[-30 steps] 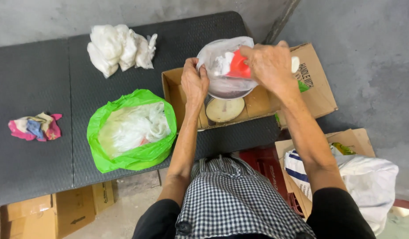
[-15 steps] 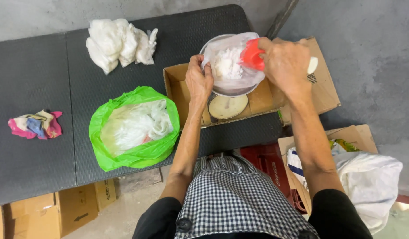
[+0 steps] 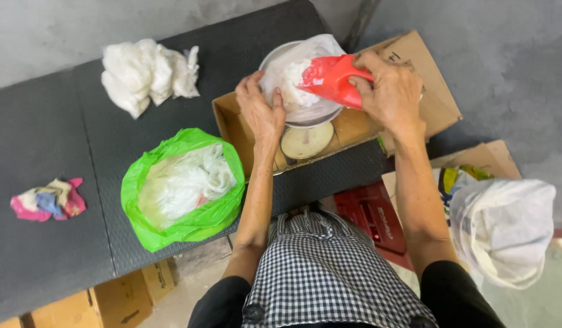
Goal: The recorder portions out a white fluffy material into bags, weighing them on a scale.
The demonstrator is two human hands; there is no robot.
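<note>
My right hand [image 3: 391, 92] grips a red plastic scoop [image 3: 332, 79], its mouth tipped into a clear plastic bag [image 3: 293, 76] of white stuff. That bag sits in the round metal pan [image 3: 311, 119] of a dial scale [image 3: 306, 141], which stands inside an open cardboard box [image 3: 232, 124]. My left hand [image 3: 259, 109] holds the bag's near-left edge at the pan's rim.
A green plastic bag [image 3: 183, 228] of white material lies on the dark mat [image 3: 56, 133]. A heap of white bags [image 3: 144, 73] lies at the back, a colourful rag [image 3: 47, 199] at the left. A red crate [image 3: 372, 215], a white sack [image 3: 506, 228] and more boxes [image 3: 123, 297] stand below.
My right hand has turned the red scoop from the bag's middle to its right rim, tipping it into the bag. My left hand has stayed at the pan's edge.
</note>
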